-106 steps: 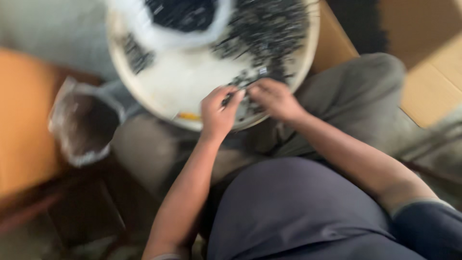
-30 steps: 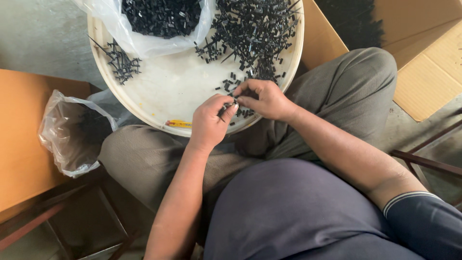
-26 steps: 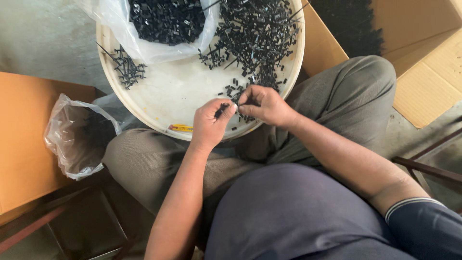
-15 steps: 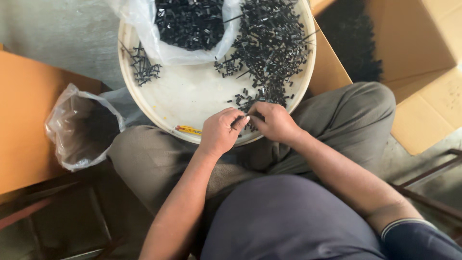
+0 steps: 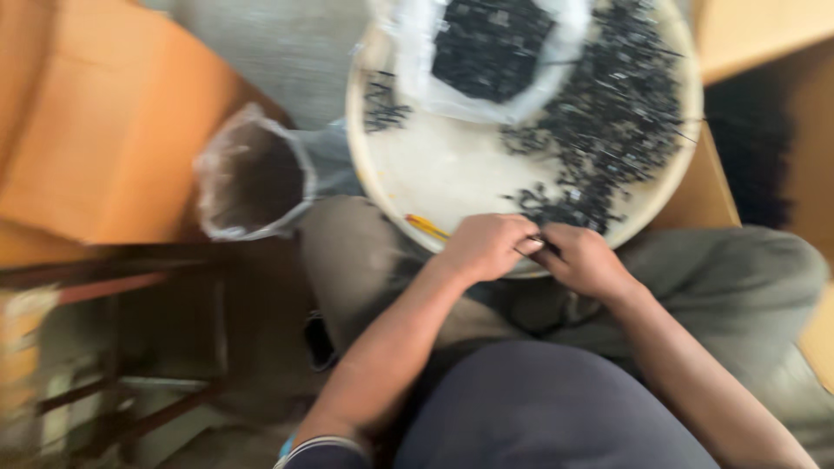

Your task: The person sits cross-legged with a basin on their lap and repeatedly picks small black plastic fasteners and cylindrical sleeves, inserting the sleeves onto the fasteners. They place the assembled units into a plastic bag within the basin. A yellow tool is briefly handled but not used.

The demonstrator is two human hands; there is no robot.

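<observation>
Your left hand and your right hand met at the near rim of the round white plastic tray that rested on your lap, fingertips almost touching over its edge. Between them sat a small dark piece; the blur kept me from telling which hand pinched it, so I cannot tell whether either grip was clenched on it or merely curled beside it. Just beyond your hands, on the tray's floor, lay a spread heap of small black metal parts, thickest toward the tray's right side. At the tray's far edge a clear plastic bag filled with black parts slumped open, and a smaller cluster of black pieces lay at the tray's left. A thin yellow object rested on the tray's near rim, left of your left hand. Left of the tray and off it stood an open clear plastic bag with dark contents, against an orange-brown cardboard surface.
</observation>
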